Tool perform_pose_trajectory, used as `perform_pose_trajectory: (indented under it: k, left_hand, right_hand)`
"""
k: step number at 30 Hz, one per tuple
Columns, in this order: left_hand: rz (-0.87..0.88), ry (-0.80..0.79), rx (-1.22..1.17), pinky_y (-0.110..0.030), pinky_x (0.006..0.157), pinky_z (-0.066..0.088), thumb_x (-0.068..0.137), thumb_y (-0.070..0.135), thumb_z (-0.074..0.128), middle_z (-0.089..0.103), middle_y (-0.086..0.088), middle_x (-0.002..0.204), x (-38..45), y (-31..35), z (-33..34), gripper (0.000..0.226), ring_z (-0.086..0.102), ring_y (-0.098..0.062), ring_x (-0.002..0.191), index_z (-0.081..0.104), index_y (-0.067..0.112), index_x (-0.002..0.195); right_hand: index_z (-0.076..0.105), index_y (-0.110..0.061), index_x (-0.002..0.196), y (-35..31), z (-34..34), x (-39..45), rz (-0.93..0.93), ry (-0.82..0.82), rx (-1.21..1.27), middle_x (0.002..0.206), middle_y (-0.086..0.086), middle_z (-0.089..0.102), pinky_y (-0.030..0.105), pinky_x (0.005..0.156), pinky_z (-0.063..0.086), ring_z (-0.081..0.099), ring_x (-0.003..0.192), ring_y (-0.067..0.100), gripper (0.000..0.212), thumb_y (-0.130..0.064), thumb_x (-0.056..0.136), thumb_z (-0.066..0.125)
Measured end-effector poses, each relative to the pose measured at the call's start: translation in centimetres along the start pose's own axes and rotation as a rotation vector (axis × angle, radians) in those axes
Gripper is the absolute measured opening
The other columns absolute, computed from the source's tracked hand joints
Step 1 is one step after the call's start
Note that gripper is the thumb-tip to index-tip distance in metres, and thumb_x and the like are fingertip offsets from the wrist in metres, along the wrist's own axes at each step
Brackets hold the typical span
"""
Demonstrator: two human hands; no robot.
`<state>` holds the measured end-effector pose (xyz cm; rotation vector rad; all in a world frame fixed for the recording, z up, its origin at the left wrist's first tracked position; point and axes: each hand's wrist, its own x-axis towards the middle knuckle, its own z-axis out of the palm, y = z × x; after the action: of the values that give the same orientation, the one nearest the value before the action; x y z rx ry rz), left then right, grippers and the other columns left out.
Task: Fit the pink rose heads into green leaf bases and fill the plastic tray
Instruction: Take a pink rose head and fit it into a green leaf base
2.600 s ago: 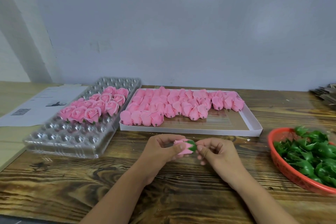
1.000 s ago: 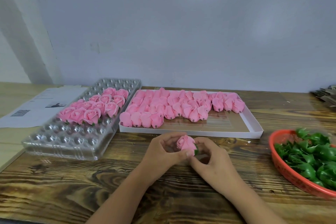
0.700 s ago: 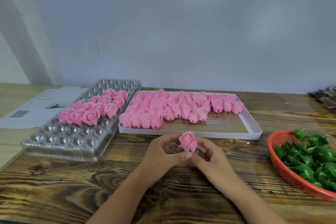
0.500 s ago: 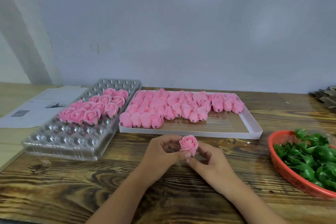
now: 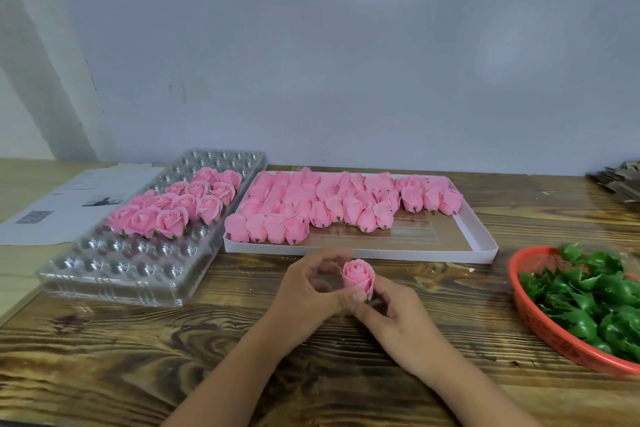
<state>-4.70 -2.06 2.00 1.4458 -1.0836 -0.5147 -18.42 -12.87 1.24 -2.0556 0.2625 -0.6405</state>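
Above the near middle of the table [image 5: 242,340], the rose [image 5: 358,275] is pinched upright by the left hand [image 5: 308,291] and right hand [image 5: 398,319] together, and is best kept gently supported underneath before being set into an empty cup of the tray [image 5: 114,274] at left.

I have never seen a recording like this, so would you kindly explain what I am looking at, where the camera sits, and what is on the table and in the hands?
There is no machine here: a person works with two bare hands, filmed by one camera worn on the head, looking forward and down. On the wooden table lie a clear plastic tray partly filled with finished roses, a white box of loose pink rose heads, and a red basket of green leaf bases. Papers lie at the far left. The left hand and right hand together hold one upright pink rose by its base; their grip hides most of the green part.
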Motion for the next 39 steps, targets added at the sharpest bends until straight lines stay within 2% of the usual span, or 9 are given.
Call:
perform_pose_trajectory:
  k: [3, 7, 14, 22, 26, 30, 32, 35, 39]
  left_hand:
    - [0.029, 0.040, -0.107, -0.027, 0.091, 0.056, 0.075, 0.070, 0.073, 0.074, 0.012, 0.111, 0.0, 0.6, 0.2, 0.040, 0.069, -0.012, 0.106, 0.073, 0.046, 0.106]
    - [0.040, 0.059, -0.129, -0.018, 0.089, 0.053, 0.084, 0.055, 0.069, 0.076, 0.011, 0.113, 0.4, 1.0, 1.1, 0.024, 0.070, -0.010, 0.107, 0.078, 0.038, 0.098]
    - [0.039, -0.026, -0.050, -0.019, 0.091, 0.054, 0.083, 0.042, 0.072, 0.076, 0.014, 0.112, 0.4, 0.2, 2.1, 0.013, 0.070, -0.007, 0.109, 0.080, 0.038, 0.092]
    - [-0.057, -0.090, -0.028, -0.024, 0.093, 0.055, 0.075, 0.050, 0.076, 0.075, 0.010, 0.111, 0.3, -0.2, 1.9, 0.043, 0.069, -0.009, 0.108, 0.073, 0.030, 0.112]
    - [-0.074, -0.085, -0.062, -0.019, 0.093, 0.051, 0.069, 0.049, 0.081, 0.071, 0.015, 0.117, 0.3, -0.1, 1.8, 0.059, 0.066, -0.005, 0.112, 0.064, 0.035, 0.123]
    - [0.006, 0.088, -0.164, -0.020, 0.089, 0.053, 0.079, 0.061, 0.071, 0.073, 0.012, 0.114, 0.4, 0.5, 1.2, 0.043, 0.068, -0.007, 0.107, 0.074, 0.035, 0.113]
    - [0.015, 0.110, -0.180, -0.018, 0.090, 0.052, 0.081, 0.065, 0.067, 0.073, 0.014, 0.117, 0.4, 0.7, 1.0, 0.032, 0.067, -0.007, 0.111, 0.080, 0.040, 0.097]
    - [0.019, 0.071, -0.140, -0.018, 0.094, 0.051, 0.084, 0.048, 0.069, 0.073, 0.016, 0.120, 0.4, 0.6, 1.0, 0.016, 0.065, -0.007, 0.117, 0.081, 0.039, 0.087]
    - [-0.016, 0.021, -0.149, -0.022, 0.093, 0.053, 0.087, 0.029, 0.077, 0.075, 0.009, 0.117, 0.4, 0.2, 1.0, 0.009, 0.068, -0.011, 0.114, 0.083, 0.031, 0.093]
  right_hand:
    - [0.063, -0.048, 0.098, 0.2, 0.3, 0.0, 0.000, -0.024, -0.088, 0.096, -0.022, 0.070, 0.008, 0.072, 0.042, 0.064, 0.088, 0.001, 0.024, -0.025, 0.092, 0.067]
    - [0.056, -0.050, 0.092, 0.3, 0.7, -0.2, -0.041, -0.065, -0.216, 0.090, -0.025, 0.064, 0.009, 0.063, 0.037, 0.059, 0.078, 0.001, 0.017, -0.034, 0.089, 0.062]
    - [0.060, -0.037, 0.120, 0.5, 0.8, 0.1, -0.023, -0.118, -0.192, 0.110, -0.025, 0.065, 0.011, 0.085, 0.048, 0.060, 0.103, -0.008, 0.030, -0.029, 0.091, 0.058]
    - [0.064, -0.040, 0.106, 1.1, 0.6, -0.3, -0.042, 0.027, -0.121, 0.102, -0.021, 0.069, 0.012, 0.075, 0.048, 0.065, 0.095, 0.002, 0.023, -0.024, 0.091, 0.056]
    - [0.068, -0.033, 0.101, 1.0, 0.5, -0.2, -0.073, 0.159, -0.080, 0.092, -0.017, 0.070, 0.015, 0.067, 0.048, 0.066, 0.082, 0.007, 0.019, -0.044, 0.093, 0.056]
    - [0.069, -0.032, 0.102, 1.3, 0.6, 0.0, -0.034, 0.144, -0.188, 0.086, -0.011, 0.071, 0.027, 0.065, 0.051, 0.064, 0.076, 0.011, 0.015, -0.037, 0.087, 0.069]
    - [0.066, -0.035, 0.102, 1.2, 0.7, 0.0, -0.064, 0.115, -0.238, 0.086, -0.015, 0.069, 0.020, 0.065, 0.048, 0.062, 0.076, 0.008, 0.015, -0.035, 0.088, 0.069]
    - [0.061, -0.040, 0.097, 1.0, 0.7, -0.1, -0.085, 0.090, -0.294, 0.086, -0.022, 0.065, 0.009, 0.064, 0.040, 0.060, 0.078, 0.000, 0.012, -0.035, 0.087, 0.065]
    - [0.055, -0.059, 0.092, 0.8, 0.6, -0.2, -0.086, 0.095, -0.316, 0.088, -0.031, 0.062, 0.007, 0.061, 0.040, 0.060, 0.078, -0.002, 0.023, -0.039, 0.086, 0.063]
